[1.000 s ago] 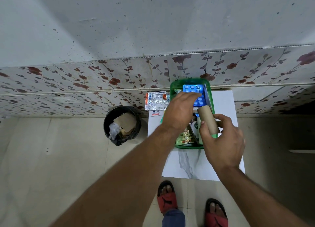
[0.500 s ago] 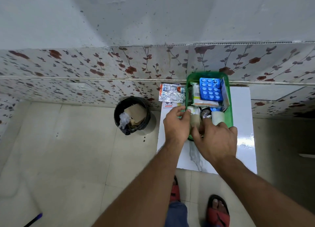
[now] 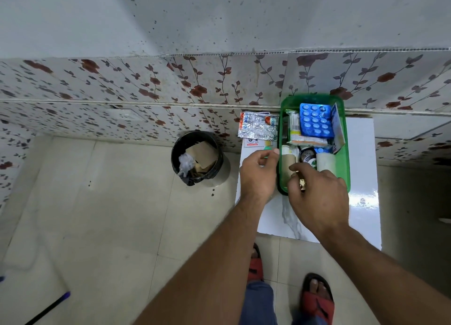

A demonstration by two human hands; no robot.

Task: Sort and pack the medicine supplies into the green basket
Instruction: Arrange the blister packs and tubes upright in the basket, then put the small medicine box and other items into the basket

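Green basket (image 3: pixel 346 154) sits on white marble-look counter (image 3: pixel 361 178), pushed against flowered wall tiles (image 3: pixel 146 85). Packing looks well along: blue pill strip (image 3: pixel 316 121), cotton buds (image 3: pixel 292 124), brown roll (image 3: pixel 288 162), white roll (image 3: pixel 325 162) already inside. Silver pill strips (image 3: pixel 258 128) lie outside, just left of basket, cards beneath — these left to pack. Left hand (image 3: pixel 256 176) beside basket, fingers loosely curled, nothing clearly held. Right hand (image 3: pixel 317 193) over near end, pinching small item; cannot tell what. Black bin (image 3: pixel 197 157) on pale tiled floor (image 3: pixel 97 215).
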